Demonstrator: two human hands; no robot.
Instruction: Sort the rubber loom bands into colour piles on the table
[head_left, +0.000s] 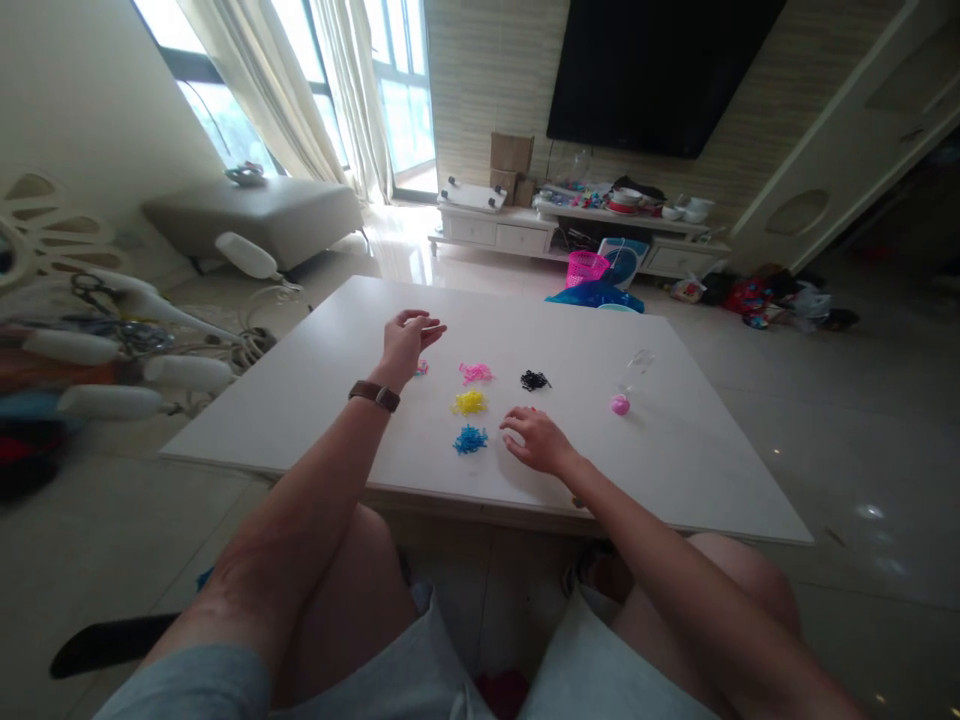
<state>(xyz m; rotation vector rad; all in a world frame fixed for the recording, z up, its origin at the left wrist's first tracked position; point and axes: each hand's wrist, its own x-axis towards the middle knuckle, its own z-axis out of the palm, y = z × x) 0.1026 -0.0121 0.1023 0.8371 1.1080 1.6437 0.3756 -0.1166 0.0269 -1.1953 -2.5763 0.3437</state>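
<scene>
Two bare hands over a white tabletop (pixel 600 470), seen from above. Left grip (pixel 405 342), centre of the frame: fingers bent, thumb and forefinger set narrowly; whether anything lies between them cannot be told. Right grip (pixel 538 440), right of centre: fingers loosely curled, partly open, with a visible gap between finger and thumb and no held thing seen. A red bit (pixel 533 408) shows just beside its knuckles; contact cannot be told.

Four piles of small pieces are in plain view, one of each colour. Pink pile (pixel 476 373), yellow pile (pixel 470 403) and blue pile (pixel 470 440) form a column at mid-frame, between the grips; the black pile (pixel 535 380) lies just beyond the right grip. A fifth, mixed-colour pile (pixel 422 369) is partly hidden by the left wrist, which bears one brown band (pixel 375 395). Single pieces are too small to count. One pink ball (pixel 620 405) lies right of centre, clear plastic (pixel 641 360) near it.

White surface extends from the left grip to the left edge and from the ball to the right edge. The near edge runs just in front of the knees; beyond the far edge, upper right of centre, stands one pink basket (pixel 586 268).
</scene>
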